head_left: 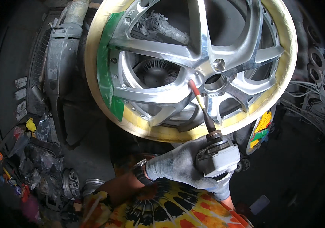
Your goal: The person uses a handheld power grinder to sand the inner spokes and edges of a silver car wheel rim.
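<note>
A silver multi-spoke alloy wheel (pixel 158 93) faces me, tilted, its rim wrapped in cream masking tape (pixel 94 72) with a strip of green tape (pixel 105 72) on the left. My left hand (pixel 175 161), in a grey knit glove, is closed around the head of a grey angle grinder (pixel 219 159). From the grinder a long tapered spindle (pixel 208 119) reaches up to the wheel. Its red tip (pixel 194 86) meets a spoke beside the centre hole. My right hand (pixel 222 189), gloved too, is closed on the grinder's body below; its fingers are mostly hidden.
A grey metal machine or stand (pixel 58 60) rises left of the wheel. Plastic bags and clutter (pixel 33 152) lie at the lower left near another wheel (pixel 71 183). Pale cables or hoses (pixel 307 93) hang at the right, above a board with yellow and green pieces (pixel 259 133).
</note>
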Available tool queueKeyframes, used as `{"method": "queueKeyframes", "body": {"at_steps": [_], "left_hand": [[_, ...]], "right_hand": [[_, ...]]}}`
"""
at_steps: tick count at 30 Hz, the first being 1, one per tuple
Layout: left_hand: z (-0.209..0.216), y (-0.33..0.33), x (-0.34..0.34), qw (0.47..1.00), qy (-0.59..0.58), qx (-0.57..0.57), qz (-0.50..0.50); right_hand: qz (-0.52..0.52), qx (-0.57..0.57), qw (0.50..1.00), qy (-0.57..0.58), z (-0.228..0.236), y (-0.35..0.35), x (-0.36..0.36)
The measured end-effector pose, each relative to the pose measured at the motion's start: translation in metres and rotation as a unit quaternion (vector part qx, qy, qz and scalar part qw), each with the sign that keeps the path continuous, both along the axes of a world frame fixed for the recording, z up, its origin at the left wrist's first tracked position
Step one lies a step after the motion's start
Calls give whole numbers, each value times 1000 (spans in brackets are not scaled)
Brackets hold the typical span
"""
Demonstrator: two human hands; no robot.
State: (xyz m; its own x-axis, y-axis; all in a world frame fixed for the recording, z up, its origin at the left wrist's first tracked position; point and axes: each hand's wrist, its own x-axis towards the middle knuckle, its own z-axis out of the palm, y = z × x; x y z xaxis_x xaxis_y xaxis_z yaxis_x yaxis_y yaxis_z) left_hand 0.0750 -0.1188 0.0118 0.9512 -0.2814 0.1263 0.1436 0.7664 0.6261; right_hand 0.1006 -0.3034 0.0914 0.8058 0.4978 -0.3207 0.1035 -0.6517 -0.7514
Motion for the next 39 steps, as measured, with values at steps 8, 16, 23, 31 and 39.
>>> {"method": "queueKeyframes", "body": {"at_steps": [8, 16, 23, 31, 39], "left_hand": [[2, -4, -16, 996, 33, -68, 43], [1, -8, -15, 998, 18, -36, 39], [-7, -13, -3, 998, 0, -64, -6], [3, -4, -31, 996, 64, -57, 15], [4, -6, -10, 996, 41, -75, 8]], "right_hand": [[-39, -25, 994, 98, 3, -10, -11], [-45, 45, 994, 87, 5, 6, -10], [23, -26, 999, -35, -1, -7, -2], [-34, 11, 987, 158, 5, -6, -10], [11, 36, 996, 81, 0, -16, -3]]}}
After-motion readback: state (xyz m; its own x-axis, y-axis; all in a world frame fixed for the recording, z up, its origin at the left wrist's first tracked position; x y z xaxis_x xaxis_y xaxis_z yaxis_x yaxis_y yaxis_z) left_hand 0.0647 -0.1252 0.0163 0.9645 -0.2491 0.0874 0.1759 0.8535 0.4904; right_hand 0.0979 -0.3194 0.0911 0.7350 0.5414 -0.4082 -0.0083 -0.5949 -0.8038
